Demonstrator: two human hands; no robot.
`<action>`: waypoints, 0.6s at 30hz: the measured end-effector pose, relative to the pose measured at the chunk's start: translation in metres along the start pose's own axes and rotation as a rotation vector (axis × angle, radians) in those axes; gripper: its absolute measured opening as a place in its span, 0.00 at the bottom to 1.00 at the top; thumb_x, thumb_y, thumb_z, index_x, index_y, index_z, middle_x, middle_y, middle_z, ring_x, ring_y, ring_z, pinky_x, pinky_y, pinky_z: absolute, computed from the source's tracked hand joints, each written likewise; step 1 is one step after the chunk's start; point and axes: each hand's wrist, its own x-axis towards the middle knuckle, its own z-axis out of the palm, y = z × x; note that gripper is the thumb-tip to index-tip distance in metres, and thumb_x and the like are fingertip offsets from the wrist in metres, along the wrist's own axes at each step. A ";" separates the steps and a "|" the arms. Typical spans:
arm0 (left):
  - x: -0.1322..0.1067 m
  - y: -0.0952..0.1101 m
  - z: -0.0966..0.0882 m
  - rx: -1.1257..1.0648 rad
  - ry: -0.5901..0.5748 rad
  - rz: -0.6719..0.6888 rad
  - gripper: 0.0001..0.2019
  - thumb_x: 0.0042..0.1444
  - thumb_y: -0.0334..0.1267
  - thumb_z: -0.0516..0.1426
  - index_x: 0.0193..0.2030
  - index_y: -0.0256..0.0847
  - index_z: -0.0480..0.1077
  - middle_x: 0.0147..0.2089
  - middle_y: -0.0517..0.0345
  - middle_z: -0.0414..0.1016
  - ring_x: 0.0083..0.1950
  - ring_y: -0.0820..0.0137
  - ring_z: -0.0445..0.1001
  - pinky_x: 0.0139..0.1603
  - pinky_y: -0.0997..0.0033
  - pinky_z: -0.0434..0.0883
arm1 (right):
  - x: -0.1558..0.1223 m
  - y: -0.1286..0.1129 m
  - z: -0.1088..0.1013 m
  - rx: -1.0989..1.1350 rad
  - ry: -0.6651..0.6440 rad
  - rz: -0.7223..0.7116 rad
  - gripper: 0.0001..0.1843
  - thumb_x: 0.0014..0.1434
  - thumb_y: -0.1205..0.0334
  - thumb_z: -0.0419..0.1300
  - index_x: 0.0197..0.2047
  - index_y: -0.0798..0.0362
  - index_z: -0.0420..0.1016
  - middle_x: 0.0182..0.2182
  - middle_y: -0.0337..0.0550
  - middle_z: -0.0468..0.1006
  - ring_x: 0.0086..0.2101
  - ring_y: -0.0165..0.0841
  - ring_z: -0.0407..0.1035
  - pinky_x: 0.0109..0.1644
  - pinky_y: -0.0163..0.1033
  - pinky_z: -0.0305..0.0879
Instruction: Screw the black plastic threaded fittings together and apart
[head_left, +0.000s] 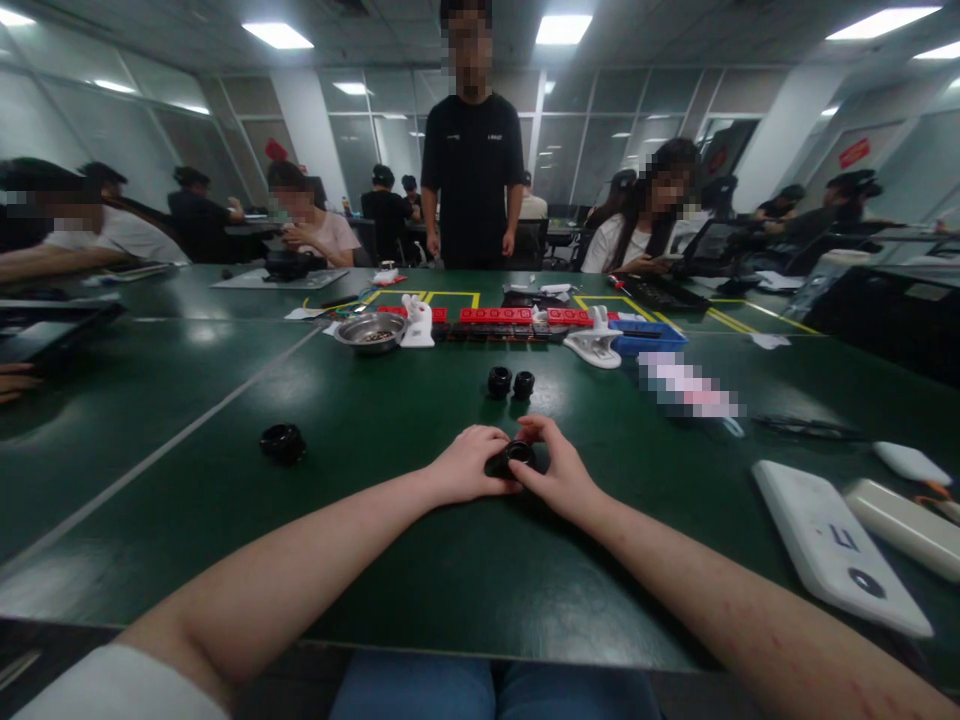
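Both my hands meet at the middle of the green table [420, 560] around a small black round part [516, 453]. My left hand [469, 465] curls its fingers against the part's left side. My right hand [559, 470] pinches it from the right and top. Two more black round parts [511, 382] stand side by side a little farther away. Another, wider black ring [283, 441] lies alone to the left.
A metal bowl [371, 331], white clamps [594, 345], red blocks [517, 315] and a blue tray [646, 335] line the table's middle. White flat devices [840, 545] lie at the right. A person in black [472, 160] stands across the table; others sit around it.
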 end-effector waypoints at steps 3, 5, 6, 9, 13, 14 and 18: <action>0.000 0.001 -0.001 0.004 0.000 -0.001 0.23 0.45 0.53 0.57 0.44 0.39 0.67 0.49 0.51 0.65 0.51 0.60 0.61 0.52 0.59 0.60 | -0.001 -0.001 -0.003 0.076 -0.071 -0.061 0.26 0.47 0.69 0.52 0.51 0.54 0.53 0.42 0.47 0.67 0.45 0.37 0.62 0.52 0.47 0.56; 0.000 0.001 -0.002 0.002 -0.005 0.000 0.23 0.45 0.53 0.57 0.43 0.39 0.67 0.49 0.51 0.65 0.51 0.60 0.61 0.52 0.59 0.60 | -0.002 0.000 -0.003 0.075 -0.072 -0.066 0.27 0.48 0.67 0.52 0.53 0.53 0.52 0.45 0.48 0.66 0.47 0.38 0.60 0.53 0.48 0.54; 0.000 0.001 -0.002 0.001 -0.008 -0.001 0.23 0.45 0.53 0.57 0.43 0.39 0.67 0.50 0.51 0.65 0.51 0.60 0.61 0.52 0.59 0.60 | -0.002 0.001 -0.003 0.062 -0.060 -0.056 0.27 0.49 0.66 0.53 0.53 0.53 0.52 0.46 0.49 0.65 0.48 0.38 0.60 0.53 0.49 0.54; -0.001 0.000 -0.001 0.000 -0.009 -0.013 0.23 0.45 0.53 0.57 0.44 0.39 0.67 0.50 0.51 0.65 0.51 0.60 0.61 0.52 0.60 0.60 | 0.000 0.003 -0.001 -0.006 -0.002 -0.014 0.27 0.50 0.61 0.56 0.53 0.53 0.53 0.44 0.49 0.65 0.46 0.39 0.60 0.51 0.49 0.57; -0.001 0.000 -0.001 -0.013 -0.012 -0.019 0.21 0.45 0.52 0.57 0.42 0.40 0.67 0.49 0.52 0.65 0.50 0.60 0.62 0.52 0.60 0.60 | 0.001 0.003 0.002 -0.078 0.057 0.026 0.28 0.45 0.58 0.61 0.48 0.54 0.57 0.38 0.47 0.66 0.39 0.39 0.63 0.45 0.47 0.61; -0.001 0.000 -0.001 -0.017 -0.014 -0.018 0.21 0.45 0.52 0.57 0.42 0.40 0.68 0.49 0.52 0.65 0.50 0.60 0.62 0.52 0.60 0.60 | 0.001 0.003 0.002 -0.073 0.051 0.030 0.27 0.44 0.59 0.61 0.47 0.54 0.58 0.36 0.46 0.66 0.38 0.39 0.63 0.44 0.47 0.61; -0.001 0.000 -0.001 -0.018 -0.011 -0.006 0.22 0.46 0.52 0.57 0.44 0.40 0.67 0.49 0.52 0.64 0.51 0.60 0.61 0.52 0.59 0.59 | 0.000 0.001 0.000 0.037 -0.033 -0.023 0.25 0.46 0.67 0.55 0.49 0.53 0.56 0.39 0.46 0.67 0.42 0.37 0.63 0.49 0.47 0.59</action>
